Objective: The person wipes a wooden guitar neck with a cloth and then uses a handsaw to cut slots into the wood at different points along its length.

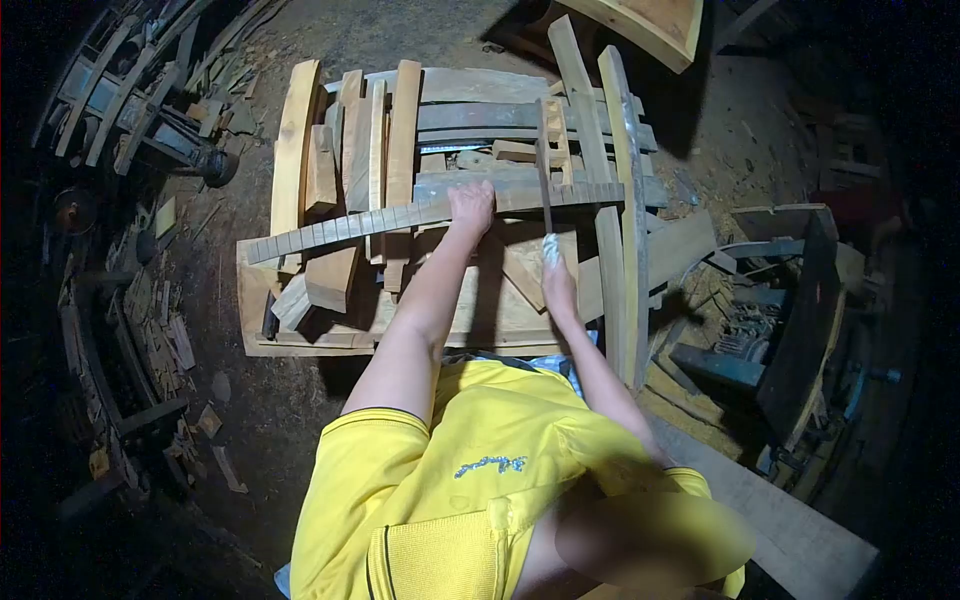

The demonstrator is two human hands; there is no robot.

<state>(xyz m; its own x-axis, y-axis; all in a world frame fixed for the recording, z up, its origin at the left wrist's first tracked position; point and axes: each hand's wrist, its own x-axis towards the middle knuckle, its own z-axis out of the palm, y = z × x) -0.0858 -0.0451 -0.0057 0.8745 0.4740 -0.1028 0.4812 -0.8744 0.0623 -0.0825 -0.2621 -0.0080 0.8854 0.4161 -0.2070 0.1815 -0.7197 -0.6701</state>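
A long wooden strip with evenly spaced cross lines lies slantwise over the wood on the bench. My left hand is closed around the middle of this strip from above. My right hand grips the pale, wrapped handle of a handsaw. The saw's narrow dark blade points away from me and crosses the strip to the right of my left hand. Whether its teeth touch the wood cannot be made out.
Beneath the strip, boards and blocks lie across a wooden workbench. Two long boards run along its right side. A machine stands at the right, a large timber piece at the top. Scrap wood litters the left floor.
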